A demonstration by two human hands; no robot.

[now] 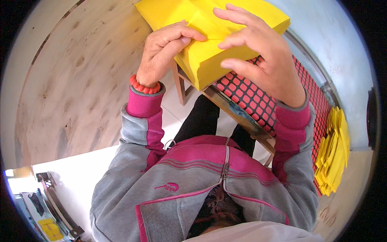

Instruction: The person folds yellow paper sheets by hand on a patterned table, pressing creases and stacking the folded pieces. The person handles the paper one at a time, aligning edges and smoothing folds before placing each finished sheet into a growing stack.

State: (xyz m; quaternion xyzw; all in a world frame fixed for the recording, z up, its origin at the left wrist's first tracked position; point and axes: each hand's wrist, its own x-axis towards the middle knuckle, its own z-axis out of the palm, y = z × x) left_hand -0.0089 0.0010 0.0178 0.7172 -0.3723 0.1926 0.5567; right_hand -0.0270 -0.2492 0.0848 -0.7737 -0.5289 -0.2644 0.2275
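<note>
A yellow, boxy folded piece of bag-like fabric (217, 60) lies at the top of the view, with a crease across its upper face. My left hand (163, 50), a red beaded bracelet at its wrist, pinches the fabric by that crease between thumb and forefinger. Over the fabric's right part hovers my right hand (266, 52), its fingers spread and nothing held in them. Whether its fingertips touch the fabric, I cannot tell.
A red-and-black patterned cover (258, 94) lies under the fabric on a wooden-framed stand (236, 111). At its right end is a stack of yellow folded pieces (333, 151). A large wooden board (80, 84) fills the left side.
</note>
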